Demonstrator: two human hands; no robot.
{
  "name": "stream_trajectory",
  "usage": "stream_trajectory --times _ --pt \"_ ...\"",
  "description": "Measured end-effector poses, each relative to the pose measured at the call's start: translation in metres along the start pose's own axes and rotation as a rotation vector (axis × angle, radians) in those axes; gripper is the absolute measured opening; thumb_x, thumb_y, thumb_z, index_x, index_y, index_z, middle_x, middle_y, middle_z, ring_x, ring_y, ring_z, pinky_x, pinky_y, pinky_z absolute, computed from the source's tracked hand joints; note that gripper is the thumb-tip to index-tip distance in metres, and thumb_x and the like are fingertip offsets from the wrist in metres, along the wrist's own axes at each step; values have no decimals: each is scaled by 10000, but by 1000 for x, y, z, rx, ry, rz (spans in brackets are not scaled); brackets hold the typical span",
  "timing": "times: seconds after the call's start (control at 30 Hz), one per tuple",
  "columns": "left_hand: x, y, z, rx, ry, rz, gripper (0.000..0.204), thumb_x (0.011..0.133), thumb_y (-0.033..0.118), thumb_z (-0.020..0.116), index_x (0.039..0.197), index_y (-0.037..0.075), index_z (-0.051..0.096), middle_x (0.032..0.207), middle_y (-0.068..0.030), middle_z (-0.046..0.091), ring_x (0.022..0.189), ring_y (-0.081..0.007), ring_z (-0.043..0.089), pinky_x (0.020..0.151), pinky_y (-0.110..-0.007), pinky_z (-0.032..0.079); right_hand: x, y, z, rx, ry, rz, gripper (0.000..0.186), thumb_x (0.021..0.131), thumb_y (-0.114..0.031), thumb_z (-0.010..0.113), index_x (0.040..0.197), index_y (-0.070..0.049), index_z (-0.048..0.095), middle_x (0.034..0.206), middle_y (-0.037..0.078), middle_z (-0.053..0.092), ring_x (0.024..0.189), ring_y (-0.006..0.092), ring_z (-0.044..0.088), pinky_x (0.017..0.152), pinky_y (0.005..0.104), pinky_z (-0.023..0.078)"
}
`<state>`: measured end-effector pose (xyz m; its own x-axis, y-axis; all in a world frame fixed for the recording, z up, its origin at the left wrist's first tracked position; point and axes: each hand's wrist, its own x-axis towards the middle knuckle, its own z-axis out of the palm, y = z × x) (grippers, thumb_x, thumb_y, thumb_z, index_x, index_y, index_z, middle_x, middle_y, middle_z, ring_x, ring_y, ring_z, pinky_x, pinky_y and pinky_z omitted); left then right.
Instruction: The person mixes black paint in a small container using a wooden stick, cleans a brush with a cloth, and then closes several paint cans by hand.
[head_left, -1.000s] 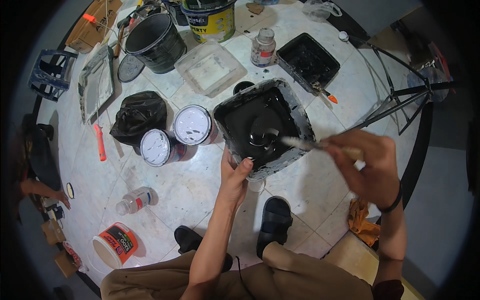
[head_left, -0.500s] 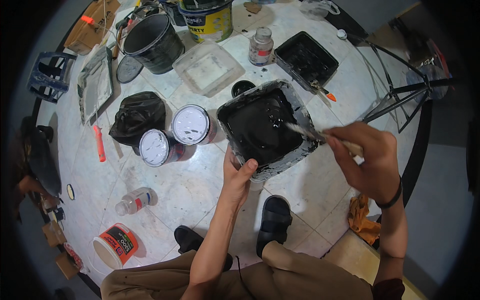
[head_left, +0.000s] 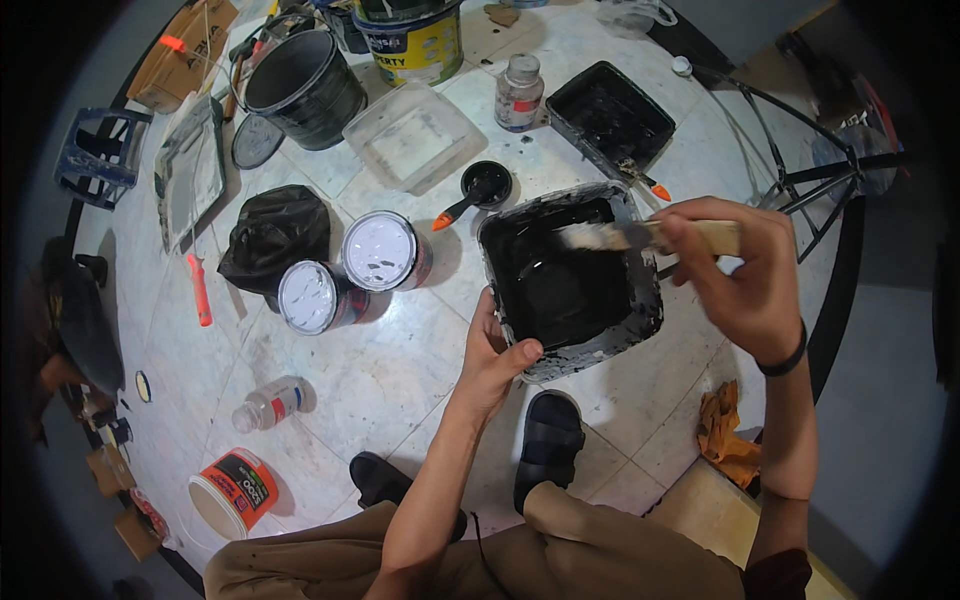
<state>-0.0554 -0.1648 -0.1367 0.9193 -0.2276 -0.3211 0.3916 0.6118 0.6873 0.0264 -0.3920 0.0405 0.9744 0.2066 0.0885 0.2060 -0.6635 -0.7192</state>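
Note:
Black paint partly fills a square paint tub, whose pale walls are smeared grey and black. My left hand is closed on the tub's near left edge, thumb over the rim, holding it above the floor. In my right hand is a paintbrush, gripped by its pale wooden handle. Its whitish bristles point left over the far part of the tub; whether they touch the paint I cannot tell. Just beyond the tub stands a small black cup with an orange-tipped brush resting in it.
Two paint cans with whitish tops stand left of the tub beside a black plastic bag. Farther off are a clear tray, a glass bottle, a black tray and a dark bucket. A metal stand is at right.
The tub in my left hand has shifted right and slightly nearer. The paintbrush has swung up and left over the tub. The small black cup and its brush have come into fuller view.

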Motion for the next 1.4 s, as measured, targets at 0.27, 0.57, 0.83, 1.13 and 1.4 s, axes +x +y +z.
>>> stream_trajectory --times 0.27,0.57,0.83,1.13,1.4 --pt "2 11 -6 -8 50 9 1129 726 371 995 1588 5 364 1522 -121 534 1411 -237 520 1205 -360 371 -42 -9 -1 -351 0 -316 100 871 -58 801 945 -41 736 805 74 730 599 218 698 518 318 509" --pt "2 1 2 -22 42 -19 1059 759 329 975 1570 -1 378 1480 -137 567 1370 -234 562 1174 -364 415 -34 -24 15 -310 -22 -354 126 873 -93 815 962 -66 731 741 51 663 545 232 633 481 345 455" --pt "1 6 4 -36 25 -17 1019 796 328 954 1561 -11 373 1477 -144 572 1359 -239 571 1174 -371 421 -17 -1 3 -251 49 -295 106 885 -20 792 981 -25 747 854 116 757 681 282 752 587 344 568" --pt "3 12 0 -41 22 20 1058 792 340 958 1581 -1 341 1493 -139 552 1384 -245 548 1190 -379 405 -30 -14 12 -208 7 -245 149 861 -24 811 996 -18 746 843 118 756 668 281 742 570 344 564" --pt "2 12 -3 -66 91 66 1065 801 331 952 1606 51 314 1535 -135 499 1406 -255 517 1195 -398 399 -52 -26 31 -133 -71 -349 190 845 -19 824 1018 -24 744 813 103 732 645 261 725 549 342 553"
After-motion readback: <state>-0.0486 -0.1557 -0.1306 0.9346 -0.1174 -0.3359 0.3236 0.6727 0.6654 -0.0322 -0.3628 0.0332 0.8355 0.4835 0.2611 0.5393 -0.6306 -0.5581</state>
